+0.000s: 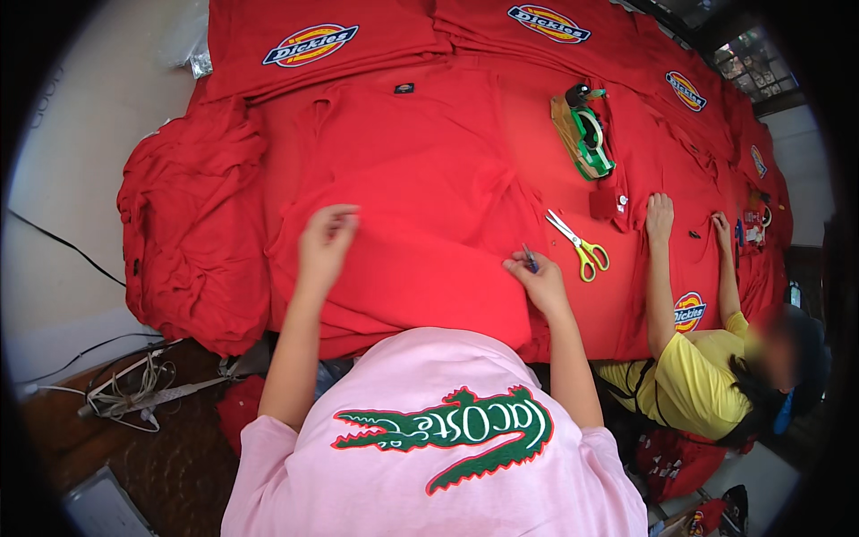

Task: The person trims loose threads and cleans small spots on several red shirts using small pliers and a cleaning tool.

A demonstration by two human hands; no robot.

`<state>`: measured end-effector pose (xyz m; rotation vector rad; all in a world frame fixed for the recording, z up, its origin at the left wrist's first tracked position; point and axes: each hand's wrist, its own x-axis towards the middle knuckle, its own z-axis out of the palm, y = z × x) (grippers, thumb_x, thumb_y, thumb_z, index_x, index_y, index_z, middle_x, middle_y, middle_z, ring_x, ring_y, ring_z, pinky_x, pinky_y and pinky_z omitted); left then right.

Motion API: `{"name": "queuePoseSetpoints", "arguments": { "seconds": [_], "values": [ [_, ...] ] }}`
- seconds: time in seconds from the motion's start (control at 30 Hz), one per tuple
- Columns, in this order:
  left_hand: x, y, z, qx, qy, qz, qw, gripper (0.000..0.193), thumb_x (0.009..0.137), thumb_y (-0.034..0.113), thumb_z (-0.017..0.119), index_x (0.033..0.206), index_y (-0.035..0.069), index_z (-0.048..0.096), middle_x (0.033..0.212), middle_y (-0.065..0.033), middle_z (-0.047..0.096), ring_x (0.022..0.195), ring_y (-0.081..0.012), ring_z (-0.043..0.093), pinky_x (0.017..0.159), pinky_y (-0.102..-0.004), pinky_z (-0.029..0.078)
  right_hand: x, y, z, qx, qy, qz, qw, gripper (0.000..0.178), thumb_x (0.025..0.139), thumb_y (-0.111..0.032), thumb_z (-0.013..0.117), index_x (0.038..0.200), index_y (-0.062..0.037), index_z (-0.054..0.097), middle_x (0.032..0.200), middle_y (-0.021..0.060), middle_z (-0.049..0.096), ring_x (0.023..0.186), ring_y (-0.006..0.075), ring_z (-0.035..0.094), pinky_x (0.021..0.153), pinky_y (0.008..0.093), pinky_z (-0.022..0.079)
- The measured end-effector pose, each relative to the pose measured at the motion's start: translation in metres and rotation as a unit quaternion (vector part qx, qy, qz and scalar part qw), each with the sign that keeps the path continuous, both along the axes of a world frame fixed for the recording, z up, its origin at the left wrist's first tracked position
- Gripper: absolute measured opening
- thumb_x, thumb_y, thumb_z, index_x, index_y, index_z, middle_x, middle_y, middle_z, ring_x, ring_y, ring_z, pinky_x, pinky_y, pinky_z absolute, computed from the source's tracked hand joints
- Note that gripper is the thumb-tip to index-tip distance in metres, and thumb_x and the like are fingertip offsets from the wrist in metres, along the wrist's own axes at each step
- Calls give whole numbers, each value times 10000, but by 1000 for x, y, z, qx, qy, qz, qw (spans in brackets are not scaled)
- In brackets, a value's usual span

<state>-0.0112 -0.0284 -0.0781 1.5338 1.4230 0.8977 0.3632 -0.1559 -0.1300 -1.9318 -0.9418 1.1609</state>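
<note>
A red shirt (403, 188) lies spread in front of me, with a small dark label at its neck. My left hand (327, 240) hovers over the left part of the shirt, fingers loosely bent and apart, slightly blurred; nothing shows in it. Toward the shirt's lower right, my right hand (540, 279) is closed around a small dark blue tool (531, 259) with a thin pointed tip, too small to name surely. The shirt's front edge hangs close to my body. Yellow-handled scissors (586, 253) rest on red cloth to the right of my right hand.
A green tape dispenser (586, 143) stands beyond the scissors. Crumpled red garments (192, 224) are heaped at left; folded red shirts (376, 36) with badges line the far side. At right, a co-worker in yellow (693, 376) has both hands on red cloth. Cables (134, 380) hang lower left.
</note>
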Motion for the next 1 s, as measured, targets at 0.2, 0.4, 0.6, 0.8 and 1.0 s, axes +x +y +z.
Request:
{"name": "queuePoseSetpoints", "arguments": {
  "seconds": [0.2,0.4,0.6,0.8,1.0],
  "values": [
    [119,-15,30,-17,-82,-297,951,330,967,12,557,1281,21,658,1248,-118,653,903,-160,678,874,-302,545,-25,22,51,51,75,67,994,240,860,-161,836,923,-14,657,814,-14,593,769,75,525,705,272,467],
    [110,-15,54,-135,-124,-325,928,160,971,13,605,1120,9,664,1062,-36,670,898,-83,634,841,-261,523,-43,30,125,119,122,145,975,133,977,-159,719,930,-45,669,739,-88,524,699,22,449,618,214,380],
    [36,-10,72,-172,-271,-204,925,52,937,44,677,984,67,675,912,44,660,849,-34,579,797,-214,465,-57,12,136,59,311,73,946,123,999,-145,648,1005,-36,705,691,-103,468,559,13,350,512,223,255],
    [-10,-28,85,-196,-289,-174,921,50,947,36,677,989,60,688,926,38,678,884,-41,595,838,-226,477,-96,9,138,96,344,98,929,116,994,-114,673,1072,-32,699,691,-110,466,545,-4,335,491,203,240],
    [-52,-42,83,-194,-236,-168,937,162,912,133,744,1064,105,697,852,89,631,714,9,492,633,-193,380,-136,10,144,89,329,97,935,114,982,-101,677,1061,-27,713,711,-97,528,555,-6,373,496,201,267]
  ]
}}
